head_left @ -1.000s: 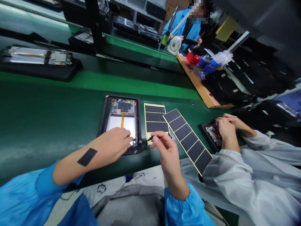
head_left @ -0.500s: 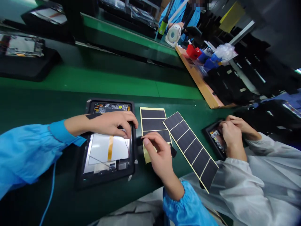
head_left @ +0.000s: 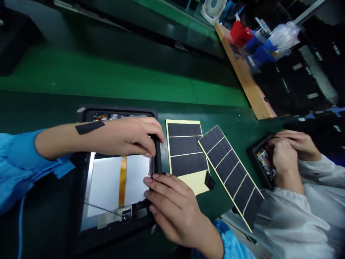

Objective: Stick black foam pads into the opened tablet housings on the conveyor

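Observation:
An opened tablet-like device lies in a black frame, with a white panel and an orange strip showing. My left hand reaches across its upper part, fingers curled down at the right edge; what they hold, if anything, is hidden. A black tape piece is stuck on my left wrist. On the frame's lower right side rests my right hand, its fingers stretched out and nothing seen in them. Two sheets of black stickers, one upright and one slanted, lie right of the device.
At the right, a co-worker's hands work on a smaller device. A crumpled black piece lies by the sheets. Behind are a wooden-edged tray, a red container and a white fan.
My right hand has moved from beside the sticker sheet onto the frame's right side, and its pinched fingers have spread. The view has shifted closer; my left hand stays over the device.

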Demonstrator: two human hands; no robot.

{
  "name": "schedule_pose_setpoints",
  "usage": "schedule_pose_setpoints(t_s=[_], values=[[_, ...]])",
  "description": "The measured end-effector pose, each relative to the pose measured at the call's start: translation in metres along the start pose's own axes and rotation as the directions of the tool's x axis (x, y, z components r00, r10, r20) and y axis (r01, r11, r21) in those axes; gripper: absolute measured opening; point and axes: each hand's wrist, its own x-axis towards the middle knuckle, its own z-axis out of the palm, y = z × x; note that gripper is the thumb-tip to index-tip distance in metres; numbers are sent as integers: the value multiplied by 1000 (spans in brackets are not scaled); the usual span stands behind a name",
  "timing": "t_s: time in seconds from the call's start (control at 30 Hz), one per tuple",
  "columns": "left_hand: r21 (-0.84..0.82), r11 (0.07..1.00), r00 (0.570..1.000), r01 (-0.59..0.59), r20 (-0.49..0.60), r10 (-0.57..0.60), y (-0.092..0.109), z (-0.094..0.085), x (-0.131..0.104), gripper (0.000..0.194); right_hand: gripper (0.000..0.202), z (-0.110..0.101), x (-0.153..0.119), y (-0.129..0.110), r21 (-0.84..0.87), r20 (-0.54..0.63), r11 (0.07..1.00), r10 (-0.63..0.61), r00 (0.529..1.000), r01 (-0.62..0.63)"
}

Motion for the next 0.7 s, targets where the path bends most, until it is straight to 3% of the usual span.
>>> schedule_pose_setpoints(t_s=[0.17, 0.3, 0.37, 0.57, 0.7], values=[[149, 987, 982, -54, -170, 79, 25, -1, -14, 36, 28, 2, 3, -2, 129, -50, 990, 64, 997, -57], [93, 991, 990, -93, -99, 102, 47, 9, -26, 45, 28, 3, 5, -2, 177, -69, 983, 71, 995, -58], [97, 992, 995, -75, -60, 81, 46, 15, -31, 46, 28, 2, 6, -2, 180, -74, 982, 66, 995, -51], [100, 994, 996, -33, -82, 41, 36, 24, -37, 50, 23, -1, 3, 0, 198, -98, 980, 53, 994, -33], [201, 980, 998, -9, -60, 21, 40, 28, -31, 48, 23, -2, 2, 0, 190, -92, 980, 73, 993, -55]])
